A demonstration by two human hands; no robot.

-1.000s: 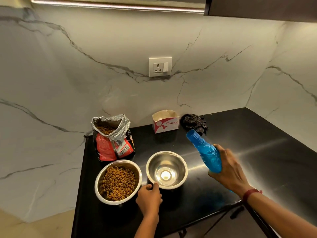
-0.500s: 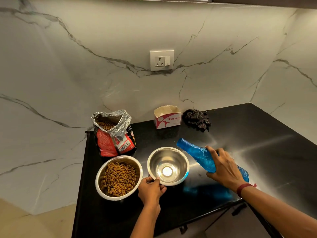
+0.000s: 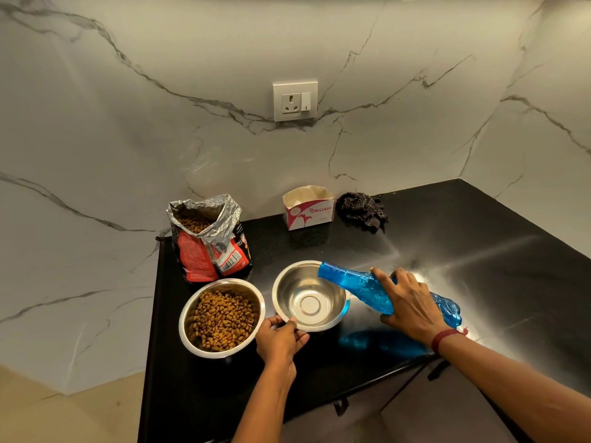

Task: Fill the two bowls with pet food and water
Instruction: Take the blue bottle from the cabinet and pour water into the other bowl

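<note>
Two steel bowls stand side by side near the front of the black counter. The left bowl is full of brown kibble. The right bowl shows only its bare shiny inside. My left hand grips the right bowl's near rim. My right hand holds a blue plastic bottle tipped almost flat, its mouth over the right bowl's far right rim. No water stream is visible. An opened red and silver pet food bag stands behind the left bowl.
A small open cardboard box and a crumpled dark cloth sit at the back by the marble wall. A wall socket is above them. The counter's left edge runs just past the kibble bowl; its front edge is below my hands.
My right hand has tipped the blue bottle from a raised, angled hold down to nearly flat, bringing its mouth over the right bowl. My left hand stays on that bowl's rim.
</note>
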